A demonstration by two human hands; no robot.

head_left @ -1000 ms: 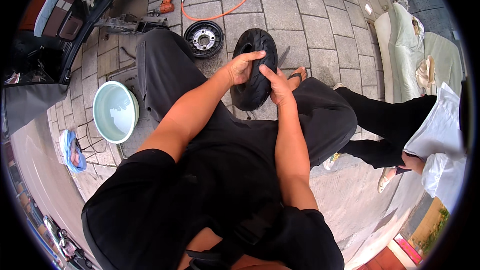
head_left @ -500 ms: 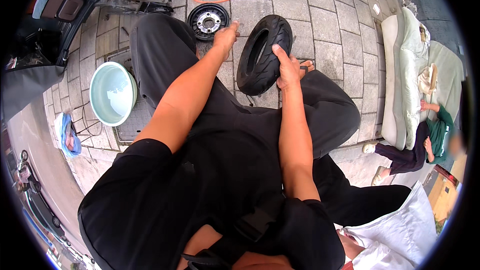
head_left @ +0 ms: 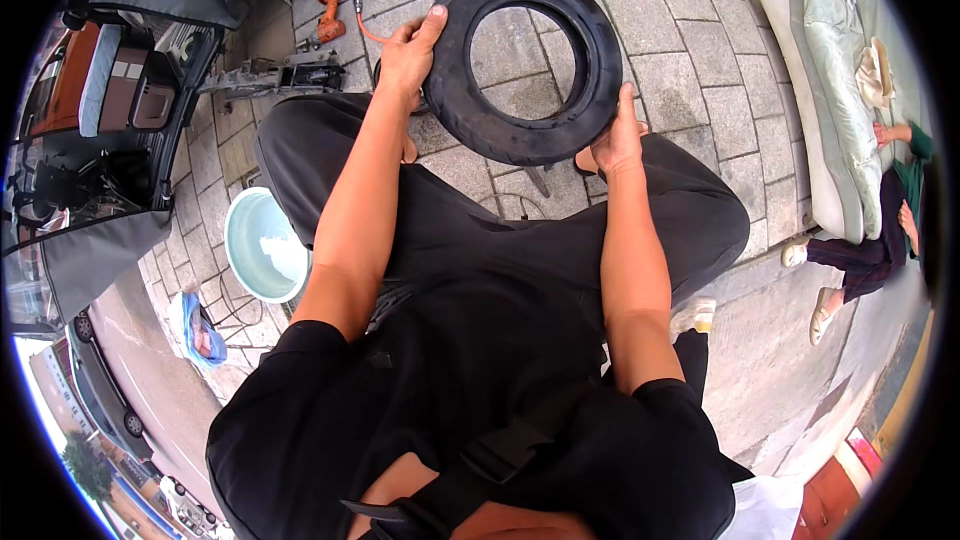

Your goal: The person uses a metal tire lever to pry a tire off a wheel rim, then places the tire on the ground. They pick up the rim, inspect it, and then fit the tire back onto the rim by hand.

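A black tyre (head_left: 520,140) is held face-up above the paving between my bent legs, its open centre showing the stones below. My left hand (head_left: 410,55) grips its left side, thumb pressed on the tread. My right hand (head_left: 620,135) holds its lower right side, fingers wrapped partly out of sight. Beneath the tyre a narrow dark tool (head_left: 535,180) lies on the ground. The black wheel seen earlier is almost wholly hidden behind my left hand and the tyre.
Orange impact driver (head_left: 328,15) with hose lies beyond the tyre; a pale basin (head_left: 260,250) of water and blue bag (head_left: 195,330) sit left. A vehicle (head_left: 120,100) stands upper left. Right: a pale padded seat (head_left: 840,140) and another person in green (head_left: 910,180).
The tyre has risen and turned from edge-on to face-up. My left hand left it briefly and now grips it again farther out. The standing person at right has moved mostly out of view.
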